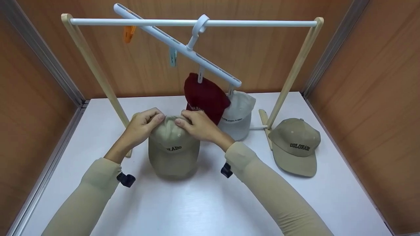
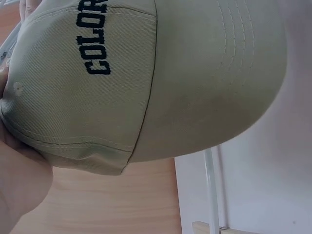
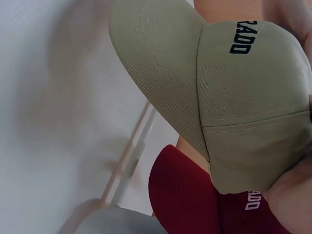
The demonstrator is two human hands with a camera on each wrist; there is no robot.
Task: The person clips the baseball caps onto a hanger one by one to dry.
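Note:
A sage-green baseball cap (image 1: 174, 147), brim downward, is held above the white table between both hands. My left hand (image 1: 143, 124) pinches the left of its crown, thumb toward me. On the other side of the crown, my right hand (image 1: 200, 126) pinches the fabric in the same way. Dark lettering on the cap's front shows in both wrist views. Behind it, a maroon cap (image 1: 205, 95) and a pale grey cap (image 1: 237, 114) hang by clips from a light-blue hanger (image 1: 177, 44). An orange clip (image 1: 129, 33) and a light-blue clip (image 1: 173, 56) hang without caps.
A white rail (image 1: 262, 23) between wooden legs bears the hanger, which slants down to the right. To the right, a tan cap (image 1: 295, 147) lies on the table (image 1: 183, 209). Wood-grain panels (image 1: 370, 108) enclose the sides and back.

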